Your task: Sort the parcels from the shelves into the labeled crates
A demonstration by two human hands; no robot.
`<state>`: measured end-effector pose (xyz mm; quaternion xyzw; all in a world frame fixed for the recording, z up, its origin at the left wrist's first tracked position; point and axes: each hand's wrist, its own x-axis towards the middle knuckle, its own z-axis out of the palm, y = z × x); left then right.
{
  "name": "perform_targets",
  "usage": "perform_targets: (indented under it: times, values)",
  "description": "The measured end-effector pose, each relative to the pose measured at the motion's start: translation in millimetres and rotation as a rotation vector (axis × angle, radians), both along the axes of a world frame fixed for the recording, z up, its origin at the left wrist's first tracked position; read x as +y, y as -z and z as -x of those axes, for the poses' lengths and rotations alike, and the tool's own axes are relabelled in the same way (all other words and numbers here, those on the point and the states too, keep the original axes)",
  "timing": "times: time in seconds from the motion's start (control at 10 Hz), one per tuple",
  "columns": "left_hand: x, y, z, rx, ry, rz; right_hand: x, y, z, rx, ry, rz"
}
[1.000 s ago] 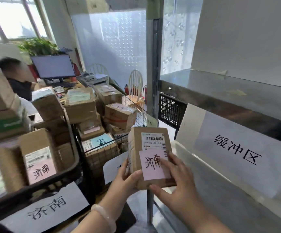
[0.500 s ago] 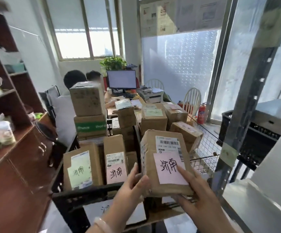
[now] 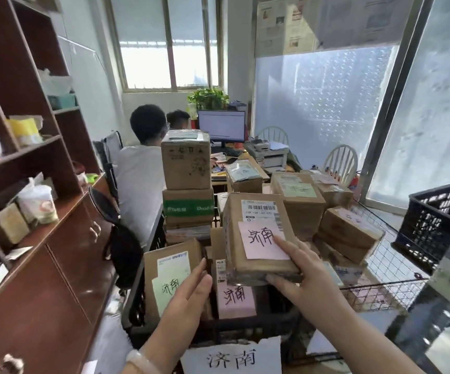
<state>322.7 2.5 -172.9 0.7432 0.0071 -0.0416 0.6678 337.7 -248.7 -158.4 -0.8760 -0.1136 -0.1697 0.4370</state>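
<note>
Half a second ago both hands were on the brown cardboard parcel [image 3: 256, 238]. Now the left hand [image 3: 189, 298] is off it, fingers straight and loose, over the near left corner of the black plastic crate [image 3: 259, 322]. Only the right hand [image 3: 307, 280] grasps the parcel, thumb under its near edge, forefinger on its pink handwritten note [image 3: 261, 242]. The parcel, with a white barcode label at its far edge, is held tilted above the crate's middle.

The left hand [image 3: 189, 295] and the right hand [image 3: 307, 282] are bare, and so are both arms as far as they show. The left wrist wears one bracelet [image 3: 140, 359]. It is a smooth, round ring, pale and milky white, with no pattern.
</note>
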Motion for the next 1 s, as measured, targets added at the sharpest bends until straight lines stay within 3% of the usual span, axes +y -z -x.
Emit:
perform_targets:
  times: [0.1,0.5,0.8,1.0]
  values:
    - [18,-2,-10,-0.018,-0.008,-0.006,20,11,-9,0.022,-0.048,-0.006]
    - [41,-6,-31,-0.083,0.002,-0.082,42,57,3,0.086,-0.077,0.303]
    - [23,-5,-24,-0.182,0.008,-0.483,33,43,20,0.107,-0.046,0.431]
    - [-4,-14,-12,-0.349,0.006,-0.782,-1,23,28,0.071,0.025,0.512]
